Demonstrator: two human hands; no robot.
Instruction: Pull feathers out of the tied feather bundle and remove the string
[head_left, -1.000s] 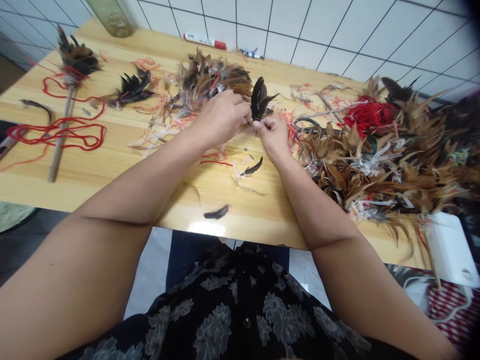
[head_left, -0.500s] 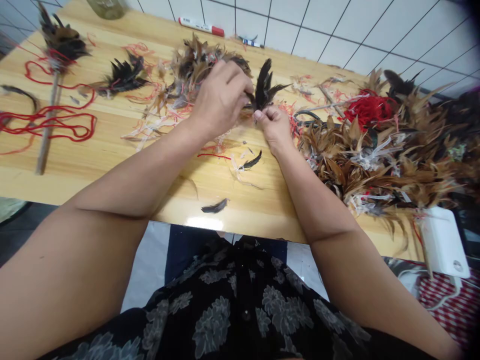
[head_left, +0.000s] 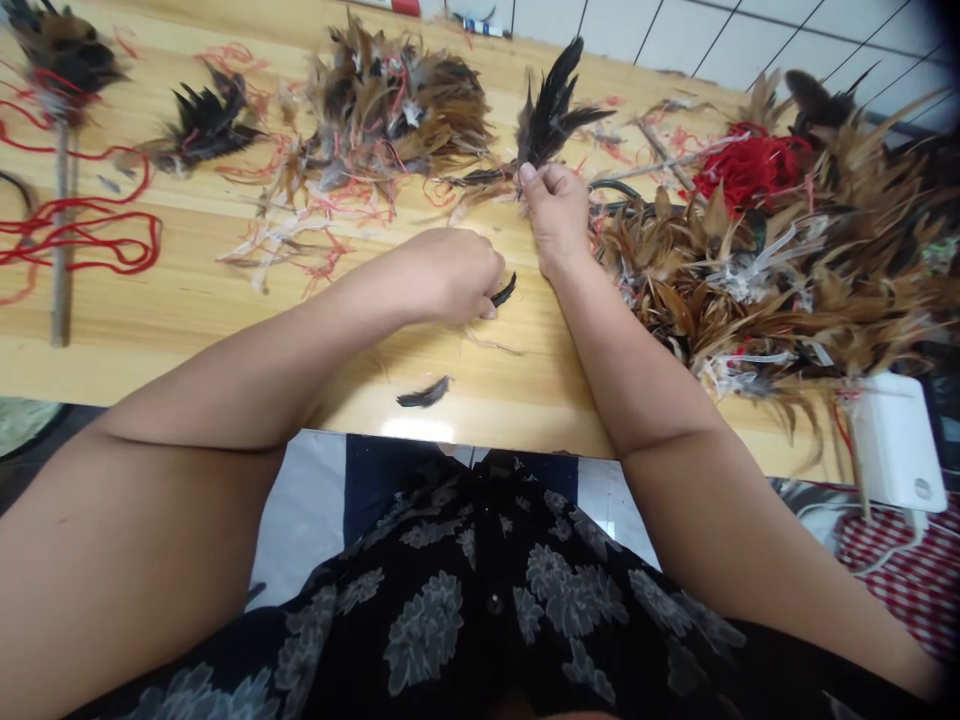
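Observation:
My right hand pinches a bunch of black feathers by its base between thumb and forefinger, the tips fanning upward. Low over the wooden table, my left hand is closed, its fingertips on a small black feather whose tip pokes out to the right. Part of that feather is hidden by the fingers. A second small dark feather lies nearer the table's front edge. Beyond my left hand sits a pile of brown feathers with bits of pink and white string.
A large heap of brown feathers covers the right side, with a red string bundle on it. At left lie a stick topped with feathers, loose red cord and a black feather bunch. A white device is at the right edge.
My left hand has come away from the black feather bunch, down toward me, onto the small feather. My right hand keeps hold of the bunch. The view has tilted slightly.

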